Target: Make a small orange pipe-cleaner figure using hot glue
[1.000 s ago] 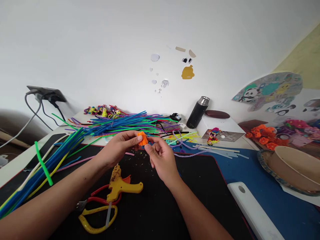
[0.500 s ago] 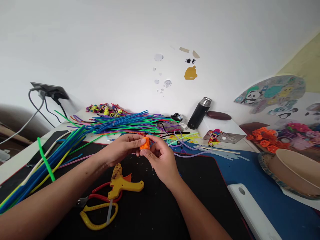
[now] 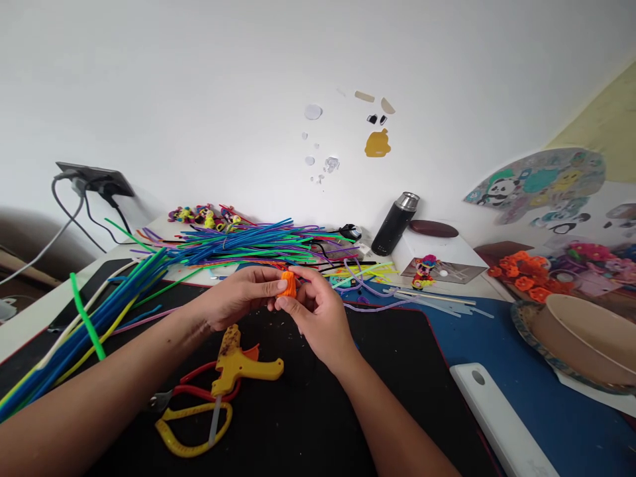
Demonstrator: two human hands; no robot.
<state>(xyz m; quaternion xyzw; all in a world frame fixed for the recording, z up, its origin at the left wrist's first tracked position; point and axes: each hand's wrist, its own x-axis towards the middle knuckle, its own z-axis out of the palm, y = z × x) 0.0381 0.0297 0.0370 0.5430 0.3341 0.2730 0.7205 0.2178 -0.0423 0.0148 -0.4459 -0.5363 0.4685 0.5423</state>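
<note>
Between the fingertips of both hands is a small orange ribbed piece [image 3: 289, 283], which looks like coiled or bundled pipe cleaner. My left hand [image 3: 243, 295] pinches it from the left, thumb along its side. From the right, my right hand [image 3: 320, 315] grips it with thumb and curled fingers, which hide part of it. Below the hands, a yellow hot glue gun [image 3: 236, 368] with a clear glue stick lies on the black mat [image 3: 308, 411]. Red-handled pliers [image 3: 193, 391] lie partly under the glue gun.
Bundles of coloured pipe cleaners [image 3: 238, 242] lie along the back and left [image 3: 94, 321]. A black flask [image 3: 395, 224] leans by a white box [image 3: 437, 252]. Small pipe-cleaner figures [image 3: 424, 270] stand nearby. At right are a bowl [image 3: 586, 338] and a white board-like piece [image 3: 501, 417].
The orange piece has turned slightly between my fingers. Both hands keep their grip in nearly the same place; the whole view has shifted a little.
</note>
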